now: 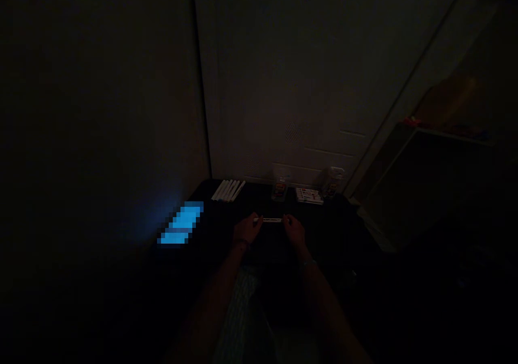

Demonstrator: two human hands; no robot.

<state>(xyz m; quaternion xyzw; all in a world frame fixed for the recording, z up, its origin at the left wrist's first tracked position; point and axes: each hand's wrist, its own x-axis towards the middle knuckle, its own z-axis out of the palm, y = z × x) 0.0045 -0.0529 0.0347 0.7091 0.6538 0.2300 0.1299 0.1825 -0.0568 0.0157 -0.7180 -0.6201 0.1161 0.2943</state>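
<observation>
In the dim head view, a white marker (272, 220) with dark print lies crosswise between my two hands over the dark table (267, 245). My left hand (246, 230) is closed on the marker's left end. At the other end, my right hand (294, 230) pinches it between thumb and fingers. Beyond my left hand, several white markers (228, 190) lie side by side near the back edge. A flat pack of white sticks or markers (309, 195) rests beyond my right hand; its exact contents are too dark to tell.
A small clear package (279, 188) with a dark label stands at the back. Another clear container (334, 181) is at the back right. On the left glows a blurred blue screen (181, 223). A pale wall (259, 110) rises behind the table.
</observation>
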